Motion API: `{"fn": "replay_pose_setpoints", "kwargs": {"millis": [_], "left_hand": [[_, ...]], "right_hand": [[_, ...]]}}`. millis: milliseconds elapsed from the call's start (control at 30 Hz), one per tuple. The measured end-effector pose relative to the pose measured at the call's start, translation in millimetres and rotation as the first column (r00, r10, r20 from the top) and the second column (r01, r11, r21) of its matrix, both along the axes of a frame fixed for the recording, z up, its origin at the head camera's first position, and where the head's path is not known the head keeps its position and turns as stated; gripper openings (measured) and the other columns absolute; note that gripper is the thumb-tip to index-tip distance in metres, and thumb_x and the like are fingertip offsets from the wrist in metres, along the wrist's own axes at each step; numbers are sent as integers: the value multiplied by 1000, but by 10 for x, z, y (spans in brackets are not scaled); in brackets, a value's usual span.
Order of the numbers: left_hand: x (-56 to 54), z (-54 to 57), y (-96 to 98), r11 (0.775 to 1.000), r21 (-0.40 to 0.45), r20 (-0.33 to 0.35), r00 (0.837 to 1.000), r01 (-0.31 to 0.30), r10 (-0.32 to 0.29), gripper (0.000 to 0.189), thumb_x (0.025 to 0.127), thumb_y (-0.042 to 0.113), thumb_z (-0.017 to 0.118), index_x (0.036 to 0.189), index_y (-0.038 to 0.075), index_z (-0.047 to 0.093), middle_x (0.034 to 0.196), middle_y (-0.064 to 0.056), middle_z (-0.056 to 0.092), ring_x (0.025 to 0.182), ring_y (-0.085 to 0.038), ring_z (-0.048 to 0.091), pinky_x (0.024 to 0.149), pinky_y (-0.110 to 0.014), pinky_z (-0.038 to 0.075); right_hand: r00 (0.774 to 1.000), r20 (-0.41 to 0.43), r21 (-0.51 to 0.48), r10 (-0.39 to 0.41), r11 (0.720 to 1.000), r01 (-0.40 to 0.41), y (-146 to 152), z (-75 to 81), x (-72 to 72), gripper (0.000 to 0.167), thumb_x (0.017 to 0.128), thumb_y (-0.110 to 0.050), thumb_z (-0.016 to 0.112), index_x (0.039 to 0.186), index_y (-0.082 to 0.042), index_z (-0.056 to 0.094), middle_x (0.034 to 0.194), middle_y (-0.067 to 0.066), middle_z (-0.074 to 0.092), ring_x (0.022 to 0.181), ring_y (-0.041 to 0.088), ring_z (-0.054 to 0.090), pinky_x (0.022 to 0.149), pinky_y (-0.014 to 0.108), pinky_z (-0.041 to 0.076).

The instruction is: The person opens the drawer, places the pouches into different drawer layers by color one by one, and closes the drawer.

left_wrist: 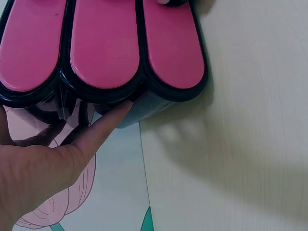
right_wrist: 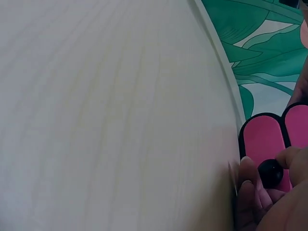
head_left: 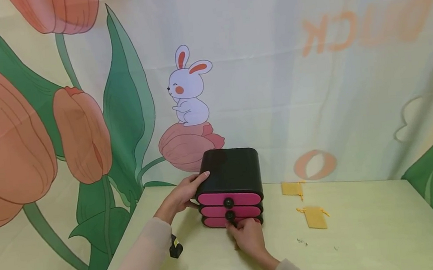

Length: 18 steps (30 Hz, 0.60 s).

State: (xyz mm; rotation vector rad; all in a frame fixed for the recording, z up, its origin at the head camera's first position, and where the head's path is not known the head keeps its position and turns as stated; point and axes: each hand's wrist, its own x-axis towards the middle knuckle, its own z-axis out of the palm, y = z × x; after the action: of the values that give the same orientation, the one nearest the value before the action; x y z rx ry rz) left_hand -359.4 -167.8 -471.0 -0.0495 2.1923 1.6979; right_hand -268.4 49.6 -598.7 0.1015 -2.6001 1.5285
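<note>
Pale table (head_left: 378, 243): left hand (head_left: 182, 196), fingers extended, touches black drawer box (head_left: 231, 168); right hand (head_left: 248, 236) pinches bottom knob (right_wrist: 270, 173).

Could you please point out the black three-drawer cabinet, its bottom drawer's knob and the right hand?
Black three-drawer cabinet (head_left: 231, 168): head view, on its top panel.
Bottom drawer's knob (right_wrist: 271, 173): right wrist view, on its round black face.
Right hand (head_left: 250, 238): head view, on the back of the hand.
</note>
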Motion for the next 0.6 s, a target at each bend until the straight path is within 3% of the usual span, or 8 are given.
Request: {"fn": "replay_pose_setpoints", "kwargs": {"millis": [100,367,600], "left_hand": [[7,-17,8,1000,-3,1,1000,-3,3,104,92,74,65,165,7,32,141,-23,60,122,-40,63,89,-62,60],[-1,-4,8,1000,-16,3,1000,4,-4,103,93,74,65,164,7,33,143,-23,60,123,-40,63,90,-62,60],[-5,-19,13,1000,12,-5,1000,15,-14,101,95,72,64,164,6,32,144,-25,58,124,-41,63,90,-64,59]], "right_hand": [[998,62,-31,-4,999,6,-4,1,98,50,96,-29,77,52,-12,62,41,-6,53,35,12,59,36,22,37],[982,188,69,12,997,-25,8,82,522,50,94,-37,79,52,-13,64,42,-5,54,36,11,57,40,24,34],[981,193,114,18,993,-41,10,64,719,50,91,-38,80,49,-17,64,40,-7,51,33,8,52,40,25,32]]}}
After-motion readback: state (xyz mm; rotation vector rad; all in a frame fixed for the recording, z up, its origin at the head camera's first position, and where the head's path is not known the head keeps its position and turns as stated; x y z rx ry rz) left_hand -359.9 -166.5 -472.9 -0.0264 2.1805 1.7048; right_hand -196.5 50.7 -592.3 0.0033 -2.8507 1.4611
